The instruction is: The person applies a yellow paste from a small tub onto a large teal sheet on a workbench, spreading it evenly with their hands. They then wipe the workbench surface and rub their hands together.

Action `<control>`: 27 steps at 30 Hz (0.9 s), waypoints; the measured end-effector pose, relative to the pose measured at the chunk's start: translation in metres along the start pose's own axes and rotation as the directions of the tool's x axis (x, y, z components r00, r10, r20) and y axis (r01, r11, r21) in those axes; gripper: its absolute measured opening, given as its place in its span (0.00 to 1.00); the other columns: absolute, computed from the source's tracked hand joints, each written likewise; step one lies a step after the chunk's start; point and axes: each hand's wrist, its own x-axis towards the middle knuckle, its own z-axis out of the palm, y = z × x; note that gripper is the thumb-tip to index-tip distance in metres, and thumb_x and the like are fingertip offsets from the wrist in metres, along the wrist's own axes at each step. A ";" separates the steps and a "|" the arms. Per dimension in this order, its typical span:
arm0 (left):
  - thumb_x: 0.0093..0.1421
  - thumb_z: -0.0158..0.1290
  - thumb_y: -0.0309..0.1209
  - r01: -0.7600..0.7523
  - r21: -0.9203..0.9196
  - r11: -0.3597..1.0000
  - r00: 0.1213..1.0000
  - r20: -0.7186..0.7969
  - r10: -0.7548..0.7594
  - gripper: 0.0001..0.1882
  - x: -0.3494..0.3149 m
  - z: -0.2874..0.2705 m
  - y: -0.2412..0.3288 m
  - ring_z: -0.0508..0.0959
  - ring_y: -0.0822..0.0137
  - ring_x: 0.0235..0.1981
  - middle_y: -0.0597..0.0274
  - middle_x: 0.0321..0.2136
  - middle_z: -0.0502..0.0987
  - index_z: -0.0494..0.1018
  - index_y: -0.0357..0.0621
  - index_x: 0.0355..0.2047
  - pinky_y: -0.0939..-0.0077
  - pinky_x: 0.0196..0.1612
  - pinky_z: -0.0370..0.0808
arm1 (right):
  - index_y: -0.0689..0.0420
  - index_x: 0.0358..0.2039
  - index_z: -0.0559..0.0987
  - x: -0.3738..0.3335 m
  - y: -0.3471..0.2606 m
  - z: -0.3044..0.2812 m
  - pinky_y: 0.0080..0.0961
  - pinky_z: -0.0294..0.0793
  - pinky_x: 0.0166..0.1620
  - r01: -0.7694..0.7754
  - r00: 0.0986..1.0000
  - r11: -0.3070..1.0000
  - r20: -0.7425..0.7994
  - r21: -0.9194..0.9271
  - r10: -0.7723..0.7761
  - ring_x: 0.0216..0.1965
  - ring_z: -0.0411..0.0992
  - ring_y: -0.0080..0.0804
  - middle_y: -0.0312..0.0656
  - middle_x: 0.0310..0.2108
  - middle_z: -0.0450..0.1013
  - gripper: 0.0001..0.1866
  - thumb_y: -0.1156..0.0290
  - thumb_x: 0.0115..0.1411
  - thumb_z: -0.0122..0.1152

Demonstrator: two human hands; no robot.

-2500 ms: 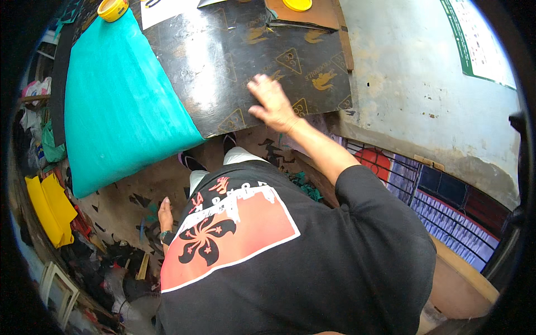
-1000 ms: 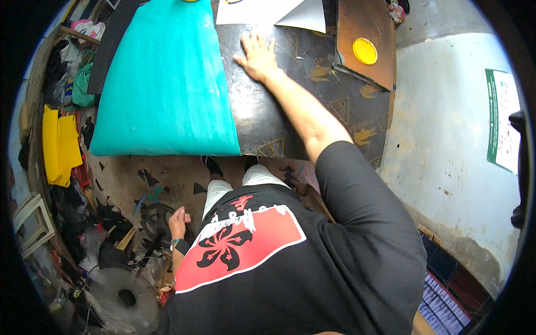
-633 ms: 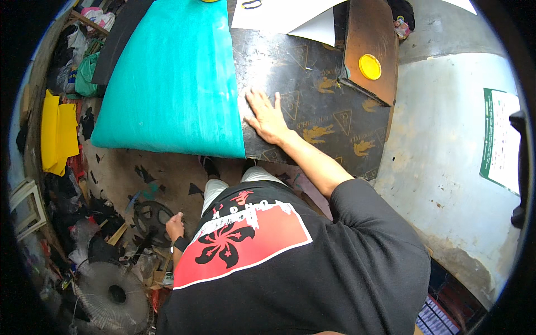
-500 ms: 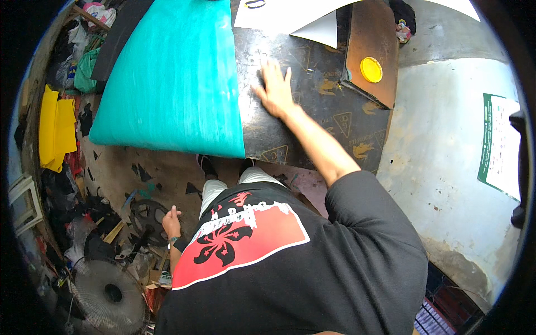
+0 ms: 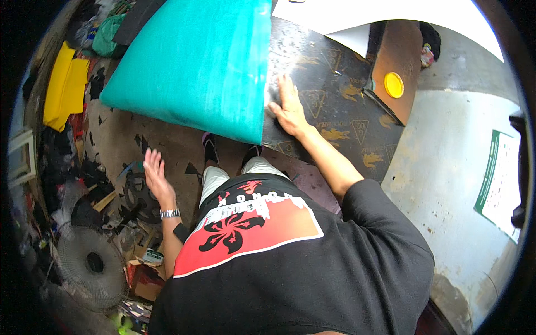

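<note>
Two bare grips in the head view: right grip (image 5: 290, 114) between twelve and one o'clock, fingers spread, nothing clamped, just beside the right edge of the teal sheet (image 5: 195, 64); cannot tell whether touching the black desk (image 5: 332, 97). At nine, left grip (image 5: 159, 181), also open-fingered and bare, raised above the floor (image 5: 123, 125), well apart from the desk. At eleven, teal sheet spread on the desk, near right corner at the front edge. Likely light, pliable and smooth, apt to slide or crease rather than break; best taken by that corner or the right edge. At one, white sheet (image 5: 335, 14); at two, yellow lid (image 5: 393, 85) on a brown board (image 5: 403, 56); at eight, fan (image 5: 94, 262). Compared with half a second ago: left grip higher and uncurled, right grip nearer the teal edge, whole desk shifted toward two in view.
</note>
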 end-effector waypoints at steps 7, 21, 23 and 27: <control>0.66 0.28 0.61 0.130 -0.517 0.846 0.974 0.225 -0.012 0.40 0.043 0.102 0.056 0.57 0.56 0.65 0.49 0.64 0.57 0.49 0.43 0.66 0.58 0.65 0.52 | 0.58 0.69 0.41 0.010 -0.142 0.025 0.38 0.38 0.69 0.218 0.969 0.715 -0.058 0.664 -0.242 0.71 0.35 0.46 0.53 0.70 0.39 0.47 0.49 0.61 0.52; 0.69 0.25 0.54 0.145 -0.455 0.879 0.987 0.010 -0.158 0.35 0.064 -0.026 0.005 0.56 0.56 0.65 0.53 0.66 0.54 0.49 0.44 0.67 0.61 0.67 0.49 | 0.54 0.69 0.39 0.067 -0.287 0.284 0.37 0.31 0.69 -0.438 0.808 0.639 0.589 0.632 -0.029 0.72 0.31 0.40 0.45 0.71 0.35 0.44 0.35 0.64 0.25; 0.71 0.24 0.51 0.314 -0.520 0.795 0.940 0.052 -0.337 0.32 0.058 -0.049 -0.014 0.60 0.60 0.63 0.56 0.64 0.58 0.52 0.41 0.66 0.63 0.65 0.54 | 0.53 0.69 0.44 0.073 -0.297 0.319 0.51 0.41 0.67 -0.542 0.799 0.652 0.565 0.531 0.204 0.70 0.42 0.45 0.49 0.69 0.46 0.45 0.33 0.62 0.26; 0.60 0.30 0.68 0.430 -0.349 0.833 0.897 0.060 -0.438 0.46 0.078 -0.125 -0.072 0.55 0.63 0.66 0.56 0.66 0.56 0.47 0.49 0.68 0.62 0.64 0.57 | 0.53 0.69 0.47 0.018 -0.349 0.361 0.54 0.51 0.63 -0.664 0.707 0.575 0.652 0.478 0.274 0.63 0.58 0.53 0.54 0.61 0.62 0.43 0.35 0.62 0.29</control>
